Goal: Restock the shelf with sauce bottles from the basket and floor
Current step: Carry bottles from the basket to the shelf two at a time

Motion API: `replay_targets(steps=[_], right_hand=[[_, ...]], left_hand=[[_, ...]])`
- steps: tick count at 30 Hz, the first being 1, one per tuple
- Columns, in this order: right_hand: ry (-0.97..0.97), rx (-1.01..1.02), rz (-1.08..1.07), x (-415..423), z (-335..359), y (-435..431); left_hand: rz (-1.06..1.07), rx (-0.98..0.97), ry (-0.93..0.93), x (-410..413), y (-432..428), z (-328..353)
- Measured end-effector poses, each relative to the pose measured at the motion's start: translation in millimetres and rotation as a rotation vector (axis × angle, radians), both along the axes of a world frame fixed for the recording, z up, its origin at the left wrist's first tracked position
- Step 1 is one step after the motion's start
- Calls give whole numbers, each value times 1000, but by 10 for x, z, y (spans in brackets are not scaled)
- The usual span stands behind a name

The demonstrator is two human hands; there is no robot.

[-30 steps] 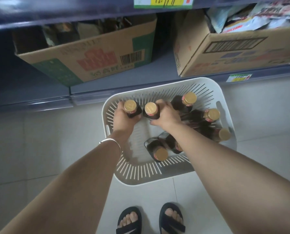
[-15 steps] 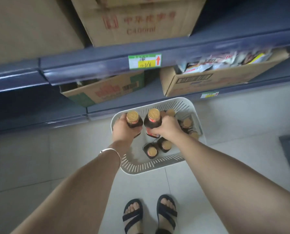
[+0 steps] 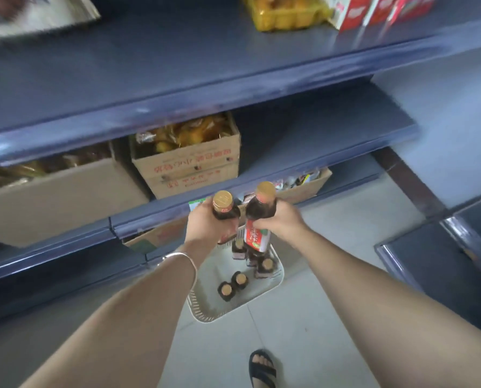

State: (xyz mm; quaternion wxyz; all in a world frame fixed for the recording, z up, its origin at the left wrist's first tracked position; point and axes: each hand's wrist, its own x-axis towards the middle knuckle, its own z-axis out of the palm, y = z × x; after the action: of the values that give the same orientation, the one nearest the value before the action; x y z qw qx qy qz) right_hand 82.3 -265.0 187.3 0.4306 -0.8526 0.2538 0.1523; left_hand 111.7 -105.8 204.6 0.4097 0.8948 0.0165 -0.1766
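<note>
My left hand (image 3: 205,225) grips a dark sauce bottle (image 3: 224,208) with a gold cap. My right hand (image 3: 282,222) grips a second dark sauce bottle (image 3: 260,217) with a gold cap and a red and green label. Both bottles are held upright, side by side, well above the white slotted basket (image 3: 214,306) on the floor. Several more gold-capped bottles (image 3: 240,280) stand in the basket. The blue shelf (image 3: 177,79) stretches above and ahead of the hands, with a bare stretch in its middle.
Cardboard boxes (image 3: 188,166) with packaged goods sit on the lower shelf. A yellow pack (image 3: 286,12) and red cartons (image 3: 373,9) stand at the upper shelf's back right. Another blue shelf unit (image 3: 443,264) is at the right. My sandalled foot (image 3: 261,365) stands on the tiled floor.
Both hands have lifted their bottles out of the basket and up in front of the shelves. The view has risen, so higher shelves now show.
</note>
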Motion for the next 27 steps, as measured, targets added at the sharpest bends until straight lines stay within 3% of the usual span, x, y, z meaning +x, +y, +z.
replay_targets(steps=[8, 14, 27], right_hand=[[-136, -2, -237, -621, 1172, -345], [-218, -13, -482, -1558, 1878, -951], [-222, -221, -919, -4596, 2847, -2647]], left_hand=[[-270, 7, -95, -251, -365, 1187], [-504, -47, -122, -808, -1056, 1913], [-1056, -224, -133, -3214, -3389, 2755]])
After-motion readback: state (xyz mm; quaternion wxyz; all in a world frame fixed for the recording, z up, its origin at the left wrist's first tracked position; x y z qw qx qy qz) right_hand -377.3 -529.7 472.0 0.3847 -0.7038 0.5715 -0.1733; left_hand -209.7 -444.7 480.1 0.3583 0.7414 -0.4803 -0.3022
